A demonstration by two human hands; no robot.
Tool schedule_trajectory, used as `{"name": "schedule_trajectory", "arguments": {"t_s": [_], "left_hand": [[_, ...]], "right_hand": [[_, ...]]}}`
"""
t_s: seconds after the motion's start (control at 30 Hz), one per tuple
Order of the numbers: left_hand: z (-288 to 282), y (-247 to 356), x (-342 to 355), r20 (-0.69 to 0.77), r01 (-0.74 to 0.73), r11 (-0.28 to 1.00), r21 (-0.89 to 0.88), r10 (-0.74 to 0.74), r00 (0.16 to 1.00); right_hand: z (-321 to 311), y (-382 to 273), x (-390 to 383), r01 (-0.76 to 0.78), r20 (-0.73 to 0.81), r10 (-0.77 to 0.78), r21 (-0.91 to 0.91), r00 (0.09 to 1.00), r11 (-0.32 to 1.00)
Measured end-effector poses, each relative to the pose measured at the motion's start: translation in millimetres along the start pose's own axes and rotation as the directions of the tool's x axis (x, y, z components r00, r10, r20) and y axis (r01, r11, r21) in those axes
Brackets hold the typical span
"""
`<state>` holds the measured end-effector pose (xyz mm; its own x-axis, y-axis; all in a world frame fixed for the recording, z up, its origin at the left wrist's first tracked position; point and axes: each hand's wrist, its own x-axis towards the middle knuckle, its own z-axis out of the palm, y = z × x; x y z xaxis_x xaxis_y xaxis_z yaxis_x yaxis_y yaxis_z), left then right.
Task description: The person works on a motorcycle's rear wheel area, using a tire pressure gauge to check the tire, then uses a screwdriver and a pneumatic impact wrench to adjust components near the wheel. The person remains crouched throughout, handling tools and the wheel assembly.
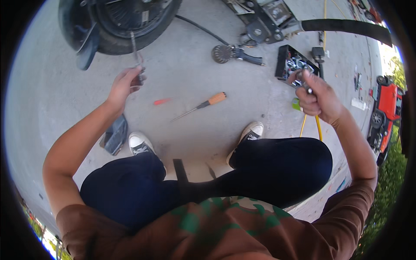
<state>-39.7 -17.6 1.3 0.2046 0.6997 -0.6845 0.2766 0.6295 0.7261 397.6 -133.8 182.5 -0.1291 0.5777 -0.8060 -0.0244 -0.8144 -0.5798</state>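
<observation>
My left hand [126, 86] is closed on a thin metal piece [134, 47] that reaches up over a black tyre [147, 37] at the top left; its exact shape is blurred. My right hand [316, 97] grips a small metal tool [309, 73], partly hidden by my fingers, beside a black open box [284, 58] of metal pieces. Between my hands a screwdriver with a wooden handle [216, 98] lies on the concrete, and left of it is a small red item [161, 101].
A round tool with a hose [223, 53] and a metal assembly [264, 28] lie ahead. Yellow hose [319, 130] runs on the right, with scattered small tools and a red vehicle [385, 106] farther right. A dark plastic piece [115, 134] lies by my left shoe.
</observation>
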Motion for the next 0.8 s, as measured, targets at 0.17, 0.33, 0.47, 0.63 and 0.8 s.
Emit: {"name": "schedule_trajectory", "arguments": {"t_s": [0.17,0.33,0.47,0.63,0.8], "left_hand": [[-33,20,15,-0.080,-0.116,0.992,-0.057,0.112,0.991],[-25,10,25,0.154,-0.092,0.986,-0.143,0.114,0.982],[-20,16,27,0.192,-0.063,0.987,-0.149,0.091,0.977],[-21,20,26,0.212,-0.039,0.980,-0.194,0.080,0.974],[-22,20,30,0.227,-0.043,0.979,-0.199,0.089,0.970]], "right_hand": [[165,-84,93,0.213,0.504,-0.307,0.235,0.808,0.948],[252,8,163,0.309,0.247,-0.489,0.524,0.837,0.794],[271,101,199,0.376,-0.033,-0.411,0.474,0.911,0.796],[282,126,224,0.460,-0.088,-0.454,0.263,0.887,0.848],[290,120,242,0.545,-0.106,-0.536,0.109,0.838,0.831]]}}
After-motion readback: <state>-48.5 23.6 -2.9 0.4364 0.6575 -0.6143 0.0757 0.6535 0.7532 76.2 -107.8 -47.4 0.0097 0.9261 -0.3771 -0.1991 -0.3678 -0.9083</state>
